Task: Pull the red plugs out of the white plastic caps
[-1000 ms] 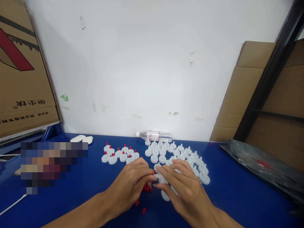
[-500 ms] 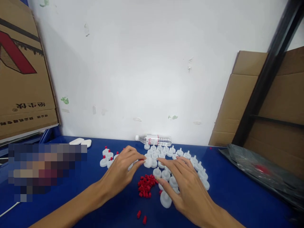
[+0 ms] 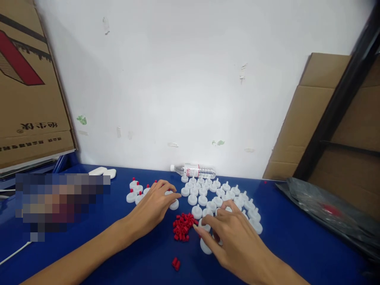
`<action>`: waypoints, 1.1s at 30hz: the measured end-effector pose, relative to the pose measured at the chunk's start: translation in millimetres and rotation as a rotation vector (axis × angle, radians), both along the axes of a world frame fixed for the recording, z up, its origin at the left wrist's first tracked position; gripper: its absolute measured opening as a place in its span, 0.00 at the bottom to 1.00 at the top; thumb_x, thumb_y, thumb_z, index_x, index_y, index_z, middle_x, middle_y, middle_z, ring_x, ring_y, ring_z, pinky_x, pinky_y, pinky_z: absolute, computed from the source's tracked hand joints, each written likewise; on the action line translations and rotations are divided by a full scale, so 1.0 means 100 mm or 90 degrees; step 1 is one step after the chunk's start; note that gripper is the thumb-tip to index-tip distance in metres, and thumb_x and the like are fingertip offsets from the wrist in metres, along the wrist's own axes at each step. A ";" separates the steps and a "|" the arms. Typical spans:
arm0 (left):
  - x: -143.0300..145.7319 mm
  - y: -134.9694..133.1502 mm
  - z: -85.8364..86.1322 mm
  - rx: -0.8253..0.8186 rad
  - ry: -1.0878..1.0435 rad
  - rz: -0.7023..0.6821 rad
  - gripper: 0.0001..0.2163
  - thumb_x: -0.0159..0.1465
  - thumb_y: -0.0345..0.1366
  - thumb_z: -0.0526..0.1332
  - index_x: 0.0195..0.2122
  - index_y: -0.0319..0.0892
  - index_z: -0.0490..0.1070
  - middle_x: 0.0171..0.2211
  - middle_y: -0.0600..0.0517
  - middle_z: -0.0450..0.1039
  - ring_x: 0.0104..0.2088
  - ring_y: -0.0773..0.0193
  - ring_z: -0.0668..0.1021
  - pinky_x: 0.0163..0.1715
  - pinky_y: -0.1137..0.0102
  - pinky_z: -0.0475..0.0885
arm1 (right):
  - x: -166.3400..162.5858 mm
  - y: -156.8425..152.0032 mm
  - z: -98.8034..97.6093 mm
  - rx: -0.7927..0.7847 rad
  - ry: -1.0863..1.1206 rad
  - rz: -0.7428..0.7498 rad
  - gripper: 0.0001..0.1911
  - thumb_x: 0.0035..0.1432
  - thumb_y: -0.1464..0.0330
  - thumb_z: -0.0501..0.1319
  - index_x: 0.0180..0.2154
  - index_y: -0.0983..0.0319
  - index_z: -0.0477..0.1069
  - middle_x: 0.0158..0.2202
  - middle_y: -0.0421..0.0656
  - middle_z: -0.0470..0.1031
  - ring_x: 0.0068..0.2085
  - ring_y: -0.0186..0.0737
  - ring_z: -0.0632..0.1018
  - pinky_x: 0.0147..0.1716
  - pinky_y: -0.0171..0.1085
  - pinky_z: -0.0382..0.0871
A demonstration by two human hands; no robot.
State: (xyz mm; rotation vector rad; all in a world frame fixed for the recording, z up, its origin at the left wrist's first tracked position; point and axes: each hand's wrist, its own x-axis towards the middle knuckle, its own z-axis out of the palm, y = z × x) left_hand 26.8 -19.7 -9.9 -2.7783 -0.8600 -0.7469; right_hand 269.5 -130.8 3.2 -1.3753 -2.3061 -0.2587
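Note:
My left hand (image 3: 154, 208) reaches out over the blue table (image 3: 297, 245), its fingertips closed on a white cap (image 3: 174, 204) at the edge of a group of white caps with red tips (image 3: 134, 190). My right hand (image 3: 234, 237) is curled, thumb and forefinger pinching a white cap (image 3: 204, 225) right beside a pile of small red plugs (image 3: 183, 226). Several plain white caps (image 3: 221, 194) spread out beyond my right hand. Another white cap (image 3: 204, 246) lies partly under my right palm.
Two loose red plugs (image 3: 175, 263) lie near the table's front. A clear water bottle (image 3: 194, 171) lies by the white wall. A printed cardboard box (image 3: 29, 99) stands left, flat cardboard (image 3: 299, 118), a black post (image 3: 335, 103) and a black plastic bag (image 3: 326, 206) right.
My hands have parted, uncovering the red plug pile. My left hand carried a white cap left toward the red-tipped group. My right hand curled onto a cap beside the pile.

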 end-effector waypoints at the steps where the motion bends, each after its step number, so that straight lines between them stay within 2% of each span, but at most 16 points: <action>1: 0.00 -0.02 0.02 0.004 -0.009 -0.007 0.16 0.71 0.22 0.53 0.52 0.44 0.75 0.51 0.43 0.71 0.51 0.50 0.67 0.46 0.56 0.66 | 0.00 -0.01 0.00 -0.003 0.002 0.000 0.14 0.70 0.61 0.56 0.39 0.59 0.77 0.25 0.42 0.75 0.33 0.44 0.77 0.50 0.51 0.64; 4: 0.03 -0.12 0.12 0.006 -0.041 -0.042 0.12 0.71 0.24 0.53 0.45 0.42 0.75 0.47 0.45 0.71 0.48 0.52 0.68 0.45 0.58 0.65 | 0.01 -0.03 0.01 -0.022 -0.005 0.005 0.12 0.68 0.59 0.59 0.39 0.59 0.77 0.26 0.42 0.76 0.32 0.44 0.78 0.52 0.52 0.64; 6: 0.04 -0.23 0.21 -0.021 -0.052 -0.065 0.10 0.72 0.27 0.54 0.43 0.42 0.75 0.42 0.46 0.72 0.44 0.55 0.69 0.43 0.61 0.65 | 0.02 -0.04 0.01 -0.036 -0.043 0.014 0.12 0.66 0.60 0.62 0.36 0.60 0.77 0.26 0.41 0.76 0.31 0.43 0.78 0.55 0.54 0.62; 8: 0.05 -0.34 0.29 -0.079 -0.009 -0.115 0.10 0.72 0.28 0.53 0.43 0.42 0.74 0.37 0.49 0.72 0.40 0.57 0.70 0.40 0.64 0.65 | 0.04 -0.06 0.03 -0.041 -0.090 0.033 0.12 0.64 0.59 0.64 0.33 0.60 0.77 0.25 0.41 0.76 0.32 0.45 0.79 0.57 0.55 0.60; 10: 0.05 -0.44 0.36 -0.139 0.055 -0.128 0.10 0.71 0.28 0.53 0.41 0.43 0.74 0.34 0.50 0.72 0.37 0.59 0.71 0.37 0.66 0.64 | 0.06 -0.07 0.05 -0.046 -0.119 0.057 0.12 0.62 0.58 0.66 0.33 0.59 0.77 0.26 0.41 0.77 0.35 0.46 0.80 0.58 0.53 0.59; 12: 0.05 -0.52 0.42 -0.225 0.104 -0.117 0.08 0.69 0.28 0.56 0.40 0.45 0.75 0.35 0.52 0.74 0.35 0.61 0.74 0.34 0.68 0.64 | 0.06 -0.09 0.07 -0.064 -0.131 0.073 0.13 0.60 0.56 0.68 0.35 0.59 0.77 0.27 0.41 0.78 0.36 0.47 0.81 0.57 0.51 0.61; 15: 0.05 -0.60 0.50 -0.341 0.140 -0.101 0.03 0.66 0.36 0.65 0.40 0.48 0.76 0.36 0.55 0.77 0.35 0.62 0.76 0.36 0.70 0.66 | 0.05 -0.11 0.09 -0.103 -0.135 0.090 0.14 0.58 0.56 0.70 0.37 0.59 0.76 0.29 0.40 0.78 0.36 0.46 0.81 0.54 0.49 0.63; 20: 0.06 -0.65 0.55 -0.449 0.171 -0.036 0.10 0.60 0.43 0.71 0.42 0.50 0.77 0.34 0.57 0.78 0.35 0.61 0.77 0.32 0.73 0.66 | 0.05 -0.12 0.13 -0.142 -0.110 0.106 0.10 0.62 0.61 0.68 0.38 0.60 0.74 0.34 0.40 0.78 0.38 0.44 0.80 0.52 0.48 0.64; 22: 0.08 -0.66 0.53 -0.462 0.175 -0.031 0.10 0.60 0.41 0.71 0.42 0.50 0.77 0.35 0.57 0.78 0.35 0.62 0.77 0.32 0.73 0.66 | 0.06 -0.13 0.15 -0.151 -0.119 0.116 0.10 0.61 0.60 0.68 0.38 0.60 0.73 0.33 0.40 0.78 0.36 0.44 0.80 0.49 0.47 0.65; 26: 0.11 -0.64 0.49 -0.463 0.191 -0.089 0.04 0.65 0.32 0.67 0.39 0.48 0.77 0.37 0.57 0.78 0.37 0.64 0.78 0.35 0.74 0.67 | 0.05 -0.13 0.14 -0.120 -0.120 0.123 0.12 0.60 0.59 0.69 0.37 0.60 0.73 0.33 0.40 0.78 0.36 0.44 0.80 0.48 0.47 0.66; 29: 0.12 -0.64 0.46 -0.462 0.188 -0.115 0.05 0.66 0.29 0.65 0.38 0.48 0.75 0.38 0.58 0.78 0.38 0.66 0.78 0.37 0.74 0.67 | 0.03 -0.12 0.13 -0.089 -0.144 0.136 0.13 0.62 0.58 0.67 0.36 0.60 0.72 0.32 0.40 0.78 0.34 0.44 0.80 0.45 0.47 0.69; 33: 0.12 -0.68 0.47 -0.417 0.176 -0.106 0.05 0.64 0.28 0.63 0.37 0.46 0.73 0.36 0.58 0.77 0.35 0.65 0.76 0.37 0.73 0.68 | 0.04 -0.11 0.14 -0.060 -0.149 0.133 0.10 0.66 0.60 0.63 0.43 0.60 0.71 0.33 0.39 0.78 0.31 0.45 0.79 0.37 0.45 0.71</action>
